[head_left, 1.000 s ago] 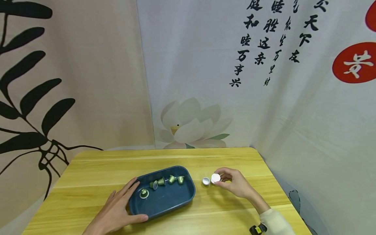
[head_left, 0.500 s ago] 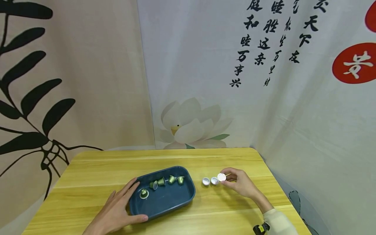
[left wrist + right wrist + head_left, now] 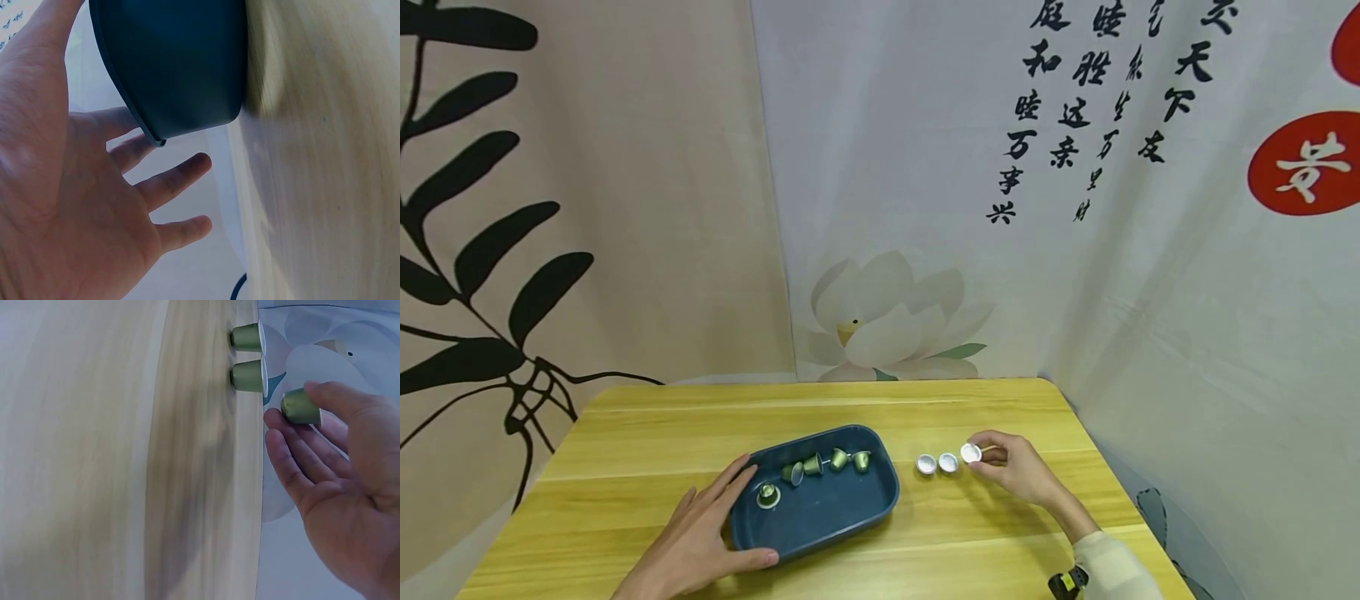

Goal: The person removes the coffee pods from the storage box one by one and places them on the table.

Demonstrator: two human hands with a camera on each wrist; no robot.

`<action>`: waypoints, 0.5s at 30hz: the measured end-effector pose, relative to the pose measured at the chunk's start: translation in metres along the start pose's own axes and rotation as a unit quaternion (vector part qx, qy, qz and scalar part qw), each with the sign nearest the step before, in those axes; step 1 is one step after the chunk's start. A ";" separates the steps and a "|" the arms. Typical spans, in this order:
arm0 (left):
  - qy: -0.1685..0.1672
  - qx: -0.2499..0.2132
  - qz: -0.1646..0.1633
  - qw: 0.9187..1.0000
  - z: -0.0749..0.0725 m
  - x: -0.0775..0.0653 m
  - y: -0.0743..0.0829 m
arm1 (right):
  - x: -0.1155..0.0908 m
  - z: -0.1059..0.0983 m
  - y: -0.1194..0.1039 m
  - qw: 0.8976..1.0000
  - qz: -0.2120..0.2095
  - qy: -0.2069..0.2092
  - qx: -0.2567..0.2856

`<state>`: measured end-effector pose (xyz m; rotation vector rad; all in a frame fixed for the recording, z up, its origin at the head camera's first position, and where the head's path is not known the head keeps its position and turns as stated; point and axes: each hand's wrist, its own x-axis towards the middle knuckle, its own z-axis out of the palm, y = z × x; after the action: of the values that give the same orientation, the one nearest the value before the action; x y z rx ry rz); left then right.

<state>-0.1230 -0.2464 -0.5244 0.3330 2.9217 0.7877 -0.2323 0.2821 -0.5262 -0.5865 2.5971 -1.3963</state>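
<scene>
My right hand (image 3: 1017, 473) pinches a green coffee capsule (image 3: 301, 406) between thumb and fingers, held off the table with its pale lid side up. Left of it in the head view, two more capsules stand on the table, a near one (image 3: 948, 462) and a far one (image 3: 926, 464), pale lids up. My left hand (image 3: 696, 533) spreads over the left end of a dark blue tray (image 3: 831, 512), its straight fingers and thumb touching the rim. Inside the tray lie several green capsules (image 3: 838, 458) in a row, and one capsule (image 3: 767, 495) sits lid down near my fingers.
The wooden table (image 3: 955, 542) has rounded far corners. Behind it hangs a printed cloth (image 3: 910, 167) with a lotus and dark lettering. A black device (image 3: 1066, 583) is strapped at the right wrist.
My right hand has shifted right from the second standing capsule, holding another capsule whose lid has tilted slightly. The left hand and tray have kept their place.
</scene>
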 end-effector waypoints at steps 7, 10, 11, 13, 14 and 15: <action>0.001 0.003 0.001 1.000 0.000 0.001 0.000 | 0.002 0.002 0.004 1.000 0.013 -0.001 -0.002; 0.000 0.001 0.001 1.000 0.000 0.001 -0.001 | 0.003 0.003 0.007 1.000 0.009 0.001 -0.022; -0.001 -0.001 0.001 1.000 0.000 0.000 -0.001 | 0.003 0.003 0.007 0.999 0.006 0.002 -0.032; -0.002 -0.003 0.000 1.000 0.000 0.000 -0.001 | 0.004 0.004 0.009 0.999 0.003 0.005 -0.053; -0.003 -0.003 0.000 1.000 0.000 0.000 -0.001 | 0.004 0.004 0.009 0.998 0.003 0.007 -0.064; -0.003 -0.004 0.000 1.000 0.000 0.000 -0.001 | 0.004 0.004 0.009 0.997 0.003 0.007 -0.072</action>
<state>-0.1234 -0.2474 -0.5246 0.3330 2.9109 0.7975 -0.2375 0.2819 -0.5359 -0.5878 2.7251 -1.2231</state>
